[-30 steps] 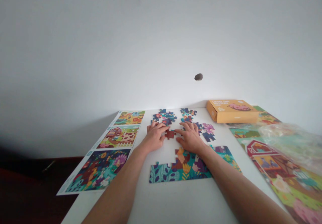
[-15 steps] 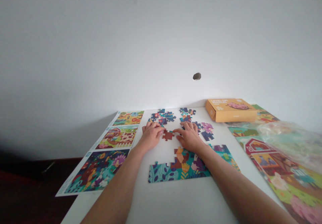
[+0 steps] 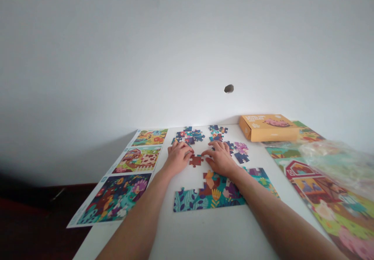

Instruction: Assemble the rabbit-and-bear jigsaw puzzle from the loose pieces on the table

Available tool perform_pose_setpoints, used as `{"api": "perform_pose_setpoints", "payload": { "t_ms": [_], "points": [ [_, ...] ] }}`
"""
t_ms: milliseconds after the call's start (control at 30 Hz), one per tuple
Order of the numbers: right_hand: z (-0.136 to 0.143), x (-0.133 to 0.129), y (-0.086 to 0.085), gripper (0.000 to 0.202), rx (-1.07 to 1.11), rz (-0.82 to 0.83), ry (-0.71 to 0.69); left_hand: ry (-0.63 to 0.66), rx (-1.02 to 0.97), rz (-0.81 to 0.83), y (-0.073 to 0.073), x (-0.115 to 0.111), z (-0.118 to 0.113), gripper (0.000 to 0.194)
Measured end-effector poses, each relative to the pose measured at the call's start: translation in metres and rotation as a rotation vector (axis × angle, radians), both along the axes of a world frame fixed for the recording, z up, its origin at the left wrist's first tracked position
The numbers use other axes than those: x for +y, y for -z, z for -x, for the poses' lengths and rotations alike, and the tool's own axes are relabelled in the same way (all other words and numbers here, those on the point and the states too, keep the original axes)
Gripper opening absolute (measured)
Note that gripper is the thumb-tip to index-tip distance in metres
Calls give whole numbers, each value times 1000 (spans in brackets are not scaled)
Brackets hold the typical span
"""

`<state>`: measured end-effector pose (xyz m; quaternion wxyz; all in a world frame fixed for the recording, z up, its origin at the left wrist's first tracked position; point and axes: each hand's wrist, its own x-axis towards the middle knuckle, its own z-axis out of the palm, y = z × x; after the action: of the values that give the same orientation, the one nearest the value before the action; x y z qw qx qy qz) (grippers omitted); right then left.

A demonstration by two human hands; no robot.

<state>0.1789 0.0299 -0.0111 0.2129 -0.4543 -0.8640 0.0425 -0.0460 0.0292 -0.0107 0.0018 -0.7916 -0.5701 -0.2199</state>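
A reddish-brown puzzle piece (image 3: 195,160) lies flat on the white bench (image 3: 204,229) at the centre of the frame, pinched between the two hands: the left hand (image 3: 177,158) rests palm-down just to its left with fingertips touching its edge, and the right hand (image 3: 220,159) lies palm-down on its right, the index finger stretched toward the piece's upper right corner. Neither hand is closed around it; both are spread flat, fingers loosely extended, close together with only the piece between them. Compared with half a second ago the piece has slid a little lower and to the right in the frame, nearer the upper edge of the half-built puzzle (image 3: 222,191), and a second ago it sat higher still, so the hands appear to be nudging it down toward the brown and orange patch at the top of that assembled section; it is not yet joined and a strip of bare bench still shows between them. Just above the hands lie scattered loose pieces (image 3: 189,135), with a purple and dark blue cluster (image 3: 241,152) to the right. At the left of the frame three picture sheets (image 3: 137,159) lie in a column. An orange box (image 3: 269,128) sits at the upper right, and a finished barn puzzle (image 3: 321,197) runs down the right edge under a blurred clear plastic bag (image 3: 336,162).
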Motion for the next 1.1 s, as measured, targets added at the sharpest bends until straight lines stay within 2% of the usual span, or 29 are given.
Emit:
{"api": "perform_pose_setpoints", "payload": {
  "t_ms": [167, 333, 667, 1100],
  "points": [
    [0, 1, 1, 27, -8, 13, 4, -18, -32, -54, 8, 6, -3, 20],
    [0, 1, 0, 26, -6, 17, -11, -45, -12, -65, 8, 8, -2, 31],
    [3, 1, 0, 21, 7, 21, 2, -153, 63, -52, 6, 2, -9, 24],
    [3, 0, -3, 34, -19, -9, 81, -318, 171, -56, 1, 1, -15, 23]
  ]
}}
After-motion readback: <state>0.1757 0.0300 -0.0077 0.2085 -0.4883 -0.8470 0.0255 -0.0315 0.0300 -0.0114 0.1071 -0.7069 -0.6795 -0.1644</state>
